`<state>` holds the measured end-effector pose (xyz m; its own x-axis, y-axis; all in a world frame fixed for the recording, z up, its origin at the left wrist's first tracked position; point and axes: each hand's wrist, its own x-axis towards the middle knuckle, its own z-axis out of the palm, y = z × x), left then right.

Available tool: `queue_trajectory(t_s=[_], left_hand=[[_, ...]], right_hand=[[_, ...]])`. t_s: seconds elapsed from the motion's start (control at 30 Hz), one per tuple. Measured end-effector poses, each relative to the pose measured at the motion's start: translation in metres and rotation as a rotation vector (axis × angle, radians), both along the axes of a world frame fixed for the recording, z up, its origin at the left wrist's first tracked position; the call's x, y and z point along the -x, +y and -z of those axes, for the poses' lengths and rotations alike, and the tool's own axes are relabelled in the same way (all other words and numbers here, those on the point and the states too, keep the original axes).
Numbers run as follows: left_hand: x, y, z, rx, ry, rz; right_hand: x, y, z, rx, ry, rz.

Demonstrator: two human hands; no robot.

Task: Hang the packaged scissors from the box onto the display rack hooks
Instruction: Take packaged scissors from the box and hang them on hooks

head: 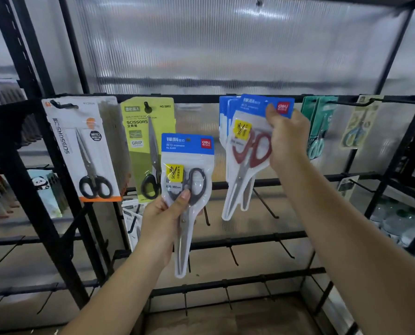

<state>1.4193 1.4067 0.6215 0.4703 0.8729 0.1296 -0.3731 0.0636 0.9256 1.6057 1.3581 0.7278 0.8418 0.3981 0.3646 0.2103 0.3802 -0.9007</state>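
One pack at the rack, one pack waiting in your other hand.
Your right hand [287,139] pinches the red-handled scissors pack [252,151] by its blue header against the hanging blue packs [225,117]; your left hand [164,223] grips the black-handled scissors pack [187,180] upright, below the rack's top bar [201,97].

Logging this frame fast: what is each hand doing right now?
Left hand: grips the black-handled scissors pack, thumb on its front.
Right hand: pinches the red-handled scissors pack at its blue header, up by the rack's top rail.
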Motion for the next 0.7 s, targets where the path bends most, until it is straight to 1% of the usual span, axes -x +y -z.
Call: queue_trajectory(t_s=[0.17, 0.3, 0.47, 0.6, 0.63, 0.7], left_hand=[[0.001, 0.000, 0.001, -0.040, 0.038, -0.025], [0.001, -0.001, 0.001, -0.037, 0.026, -0.026], [-0.001, -0.003, -0.002, -0.014, 0.045, -0.025], [-0.003, -0.007, -0.004, -0.003, 0.031, -0.003], [-0.002, -0.008, -0.004, -0.007, 0.031, 0.002], [-0.001, -0.009, -0.004, -0.020, 0.025, 0.015]], right_hand=[[-0.017, 0.007, -0.008, 0.115, -0.073, 0.045], [-0.020, 0.004, -0.004, 0.147, -0.092, 0.058], [-0.022, 0.001, -0.008, 0.213, -0.253, 0.071], [-0.026, 0.007, -0.007, 0.261, -0.195, 0.032], [-0.027, 0.009, -0.003, 0.256, -0.164, 0.050], [-0.021, 0.007, 0.008, 0.218, -0.105, 0.173]])
